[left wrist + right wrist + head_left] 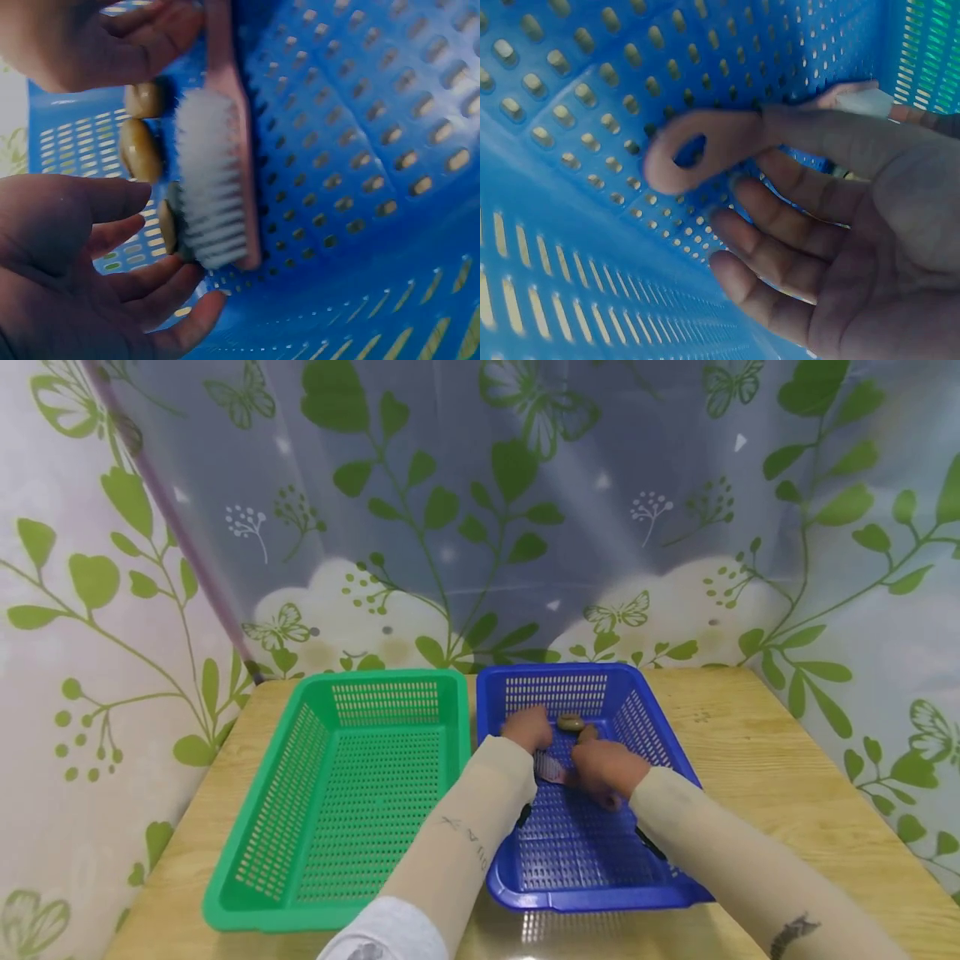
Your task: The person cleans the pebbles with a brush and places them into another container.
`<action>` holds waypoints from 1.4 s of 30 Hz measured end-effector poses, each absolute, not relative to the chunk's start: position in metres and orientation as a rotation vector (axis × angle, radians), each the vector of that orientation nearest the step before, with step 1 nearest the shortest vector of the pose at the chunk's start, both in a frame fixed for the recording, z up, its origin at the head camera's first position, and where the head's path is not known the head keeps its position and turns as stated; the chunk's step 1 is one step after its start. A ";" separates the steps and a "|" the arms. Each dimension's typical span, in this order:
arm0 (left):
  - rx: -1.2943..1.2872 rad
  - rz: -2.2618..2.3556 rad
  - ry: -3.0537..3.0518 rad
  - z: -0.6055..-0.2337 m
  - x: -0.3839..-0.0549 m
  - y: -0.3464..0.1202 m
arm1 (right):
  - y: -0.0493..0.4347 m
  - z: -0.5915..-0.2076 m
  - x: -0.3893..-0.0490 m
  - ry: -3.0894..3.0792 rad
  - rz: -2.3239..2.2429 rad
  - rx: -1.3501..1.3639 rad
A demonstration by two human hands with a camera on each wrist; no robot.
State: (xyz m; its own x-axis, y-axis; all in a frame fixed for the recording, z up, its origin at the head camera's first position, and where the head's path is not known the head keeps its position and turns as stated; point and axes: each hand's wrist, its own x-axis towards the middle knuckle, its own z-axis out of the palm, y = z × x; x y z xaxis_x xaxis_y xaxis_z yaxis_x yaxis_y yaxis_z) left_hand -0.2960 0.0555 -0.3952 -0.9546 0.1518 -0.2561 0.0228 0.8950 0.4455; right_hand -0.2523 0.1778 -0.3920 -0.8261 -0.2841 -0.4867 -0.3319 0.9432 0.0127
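A pink scrub brush (214,176) with white bristles lies low in the blue basket (592,899). My right hand (609,767) pinches its handle (712,142) between thumb and fingers, near the end with the oval hole. At the bristle end, my left hand (97,270) has its fingers spread and loosely bent, fingertips right beside the brush head. Between the left hand and the bristles sit a tan stone (166,226) and a dark stone (180,214). Two smooth brown stones, one oval (139,150) and one rounder (144,100), lie farther along the brush's side.
A green basket (258,793) stands left of the blue one, its slotted floor showing. Both rest on a light wooden table (795,810). A leaf-patterned curtain (450,510) hangs behind and at both sides.
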 end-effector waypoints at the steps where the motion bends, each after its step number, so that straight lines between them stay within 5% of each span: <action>1: 0.124 0.628 2.791 -0.396 -0.295 0.057 | 0.179 -0.391 -0.252 2.580 0.145 -0.434; 22: -0.048 0.466 2.973 -0.418 -0.294 0.076 | 0.184 -0.393 -0.242 2.611 0.054 -0.417; 42: 0.062 0.801 2.969 -0.379 -0.280 0.072 | 0.191 -0.384 -0.246 2.513 -0.152 -0.569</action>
State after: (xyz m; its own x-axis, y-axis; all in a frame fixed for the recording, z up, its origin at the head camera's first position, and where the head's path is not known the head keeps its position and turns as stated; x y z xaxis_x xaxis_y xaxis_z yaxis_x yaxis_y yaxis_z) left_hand -0.2803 0.0718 -0.3790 -0.9970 0.0563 -0.0529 0.0220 0.8636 0.5037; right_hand -0.2461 0.1910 -0.3844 -0.7575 -0.4275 -0.4933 -0.3648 0.9039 -0.2232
